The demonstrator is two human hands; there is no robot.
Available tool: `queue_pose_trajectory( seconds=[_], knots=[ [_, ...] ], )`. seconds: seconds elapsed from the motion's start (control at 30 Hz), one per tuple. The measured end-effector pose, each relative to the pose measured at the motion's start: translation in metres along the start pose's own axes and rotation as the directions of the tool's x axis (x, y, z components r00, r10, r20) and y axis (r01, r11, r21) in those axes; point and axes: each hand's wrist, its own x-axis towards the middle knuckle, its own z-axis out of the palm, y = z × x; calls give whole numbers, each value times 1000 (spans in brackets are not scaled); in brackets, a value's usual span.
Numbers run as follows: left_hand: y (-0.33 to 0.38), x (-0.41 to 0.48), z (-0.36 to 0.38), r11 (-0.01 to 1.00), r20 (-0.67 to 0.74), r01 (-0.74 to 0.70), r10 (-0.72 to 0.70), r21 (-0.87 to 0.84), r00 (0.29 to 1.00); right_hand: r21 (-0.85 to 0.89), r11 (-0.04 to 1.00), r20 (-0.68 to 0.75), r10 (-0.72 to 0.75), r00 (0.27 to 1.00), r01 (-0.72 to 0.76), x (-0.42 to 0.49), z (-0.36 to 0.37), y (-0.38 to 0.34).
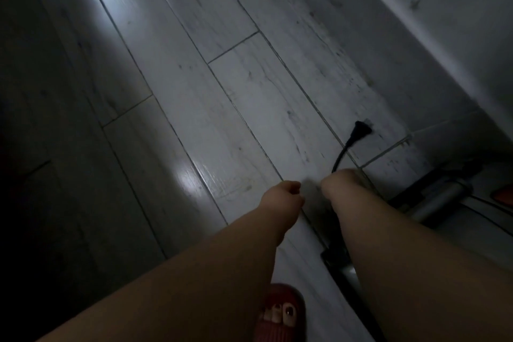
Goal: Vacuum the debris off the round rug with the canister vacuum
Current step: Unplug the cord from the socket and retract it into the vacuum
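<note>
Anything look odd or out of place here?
The plug on the black cord is loose over the floor, in no socket; the right hand grips the cord. A metal tube lies on the floor at right. No rug shows, and the scene is dim.

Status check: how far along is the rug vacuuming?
Done: nothing visible; no rug is in view, only tiled floor. In hand: the right hand grips the black cord, its plug free, in no socket; the left hand is curled beside it, hold unclear. The vacuum's metal tube lies to the right. Left: plugging in and all the vacuuming.
</note>
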Motion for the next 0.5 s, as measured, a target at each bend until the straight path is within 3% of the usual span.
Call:
queue_pose_trajectory(
  seconds=[0.1,0.33,0.5],
  knots=[
    [-4,5,-7,999,-18,13,-13,-29,1000,-127,991,-91,-43,995,32,6,13,-5],
    [-2,3,-18,997,-20,29,-31,-75,999,-411,905,-70,-155,985,113,-3,23,-8],
    [2,4,-31,997,-47,19,-22,-71,999,-280,948,-43,-172,984,153,-10,24,-13]
  ],
)
